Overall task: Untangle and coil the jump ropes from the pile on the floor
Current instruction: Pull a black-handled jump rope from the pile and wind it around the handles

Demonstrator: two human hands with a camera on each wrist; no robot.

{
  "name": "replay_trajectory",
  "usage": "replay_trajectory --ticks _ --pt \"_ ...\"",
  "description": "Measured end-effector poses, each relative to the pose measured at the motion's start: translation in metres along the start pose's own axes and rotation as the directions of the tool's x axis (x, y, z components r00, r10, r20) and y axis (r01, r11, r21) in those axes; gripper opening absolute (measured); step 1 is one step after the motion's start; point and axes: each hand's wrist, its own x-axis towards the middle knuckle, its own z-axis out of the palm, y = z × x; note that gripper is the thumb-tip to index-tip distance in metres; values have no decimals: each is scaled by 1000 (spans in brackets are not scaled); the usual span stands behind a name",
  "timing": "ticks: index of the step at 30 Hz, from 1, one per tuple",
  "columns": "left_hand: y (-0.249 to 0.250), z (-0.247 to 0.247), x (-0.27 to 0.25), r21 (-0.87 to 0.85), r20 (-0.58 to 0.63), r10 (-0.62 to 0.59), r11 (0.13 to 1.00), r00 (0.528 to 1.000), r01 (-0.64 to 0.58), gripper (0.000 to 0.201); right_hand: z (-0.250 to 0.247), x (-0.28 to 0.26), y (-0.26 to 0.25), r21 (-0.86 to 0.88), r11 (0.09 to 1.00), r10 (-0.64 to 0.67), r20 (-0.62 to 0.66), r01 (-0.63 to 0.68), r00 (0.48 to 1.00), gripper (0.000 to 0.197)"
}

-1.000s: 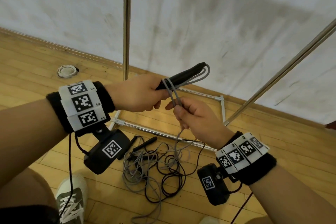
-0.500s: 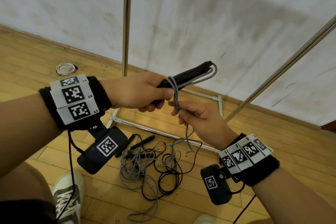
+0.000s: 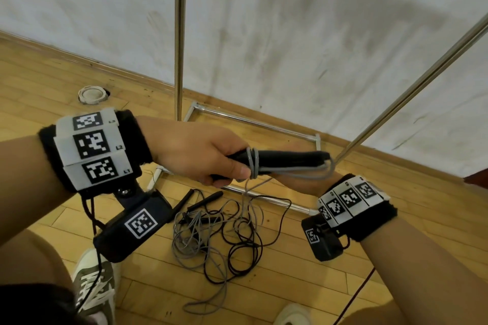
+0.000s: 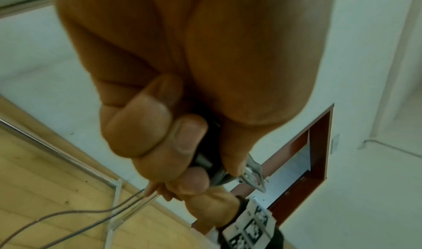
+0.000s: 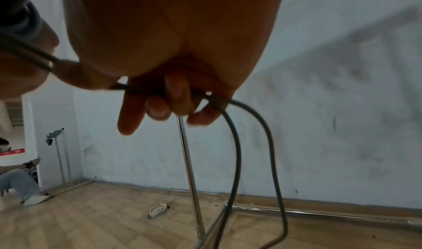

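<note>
Since a moment ago the right hand [image 3: 303,179] has swung under the handles [image 3: 280,159], pinching grey rope [image 3: 298,175] to wrap it, while the left hand [image 3: 200,153] clamps them above the floor pile [image 3: 219,232].

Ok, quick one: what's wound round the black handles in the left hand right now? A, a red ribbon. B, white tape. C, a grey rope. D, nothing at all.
C: the head view shows turns of grey rope wound round the black handles just past the left hand, while the right hand holds a loop of the same rope.
</note>
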Motion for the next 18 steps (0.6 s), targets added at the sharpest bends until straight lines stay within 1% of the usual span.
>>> replay_trajectory --ticks 1,2,3,4,5,8,12,14,16,18 --pt "-1 2 2 42 17 -21 999 1000 20 17 -4 3 -2 -44 995 -93 3 93 996 31" --pt "-2 3 4 83 30 -44 996 999 41 19 -7 6 -6 -152 969 -200 -4 197 980 24" --pt "-3 5 6 122 41 -67 991 997 62 22 -10 6 -13 -244 927 -289 13 284 957 18" --pt "-5 7 9 157 52 -88 985 995 78 25 -12 6 -17 -303 886 -355 42 350 934 17" --pt "-6 10 12 186 62 -103 978 993 90 26 -14 6 -18 -341 868 -364 56 360 930 19" --pt "-14 16 20 259 78 -145 958 986 120 22 -20 5 -20 -465 830 -319 59 308 946 30" --pt "-25 19 25 374 71 -224 909 972 182 26 -19 9 -32 -440 833 -331 92 336 939 26" --pt "-31 22 29 446 36 -266 867 963 222 26 -17 9 -36 -447 840 -303 83 307 949 25" --pt "-35 22 33 501 -27 -289 825 957 263 26 -14 7 -41 -444 850 -286 61 282 956 24" --pt "-39 17 36 515 -106 -294 801 950 306 26 -13 5 -46 -408 866 -312 10 288 950 24"
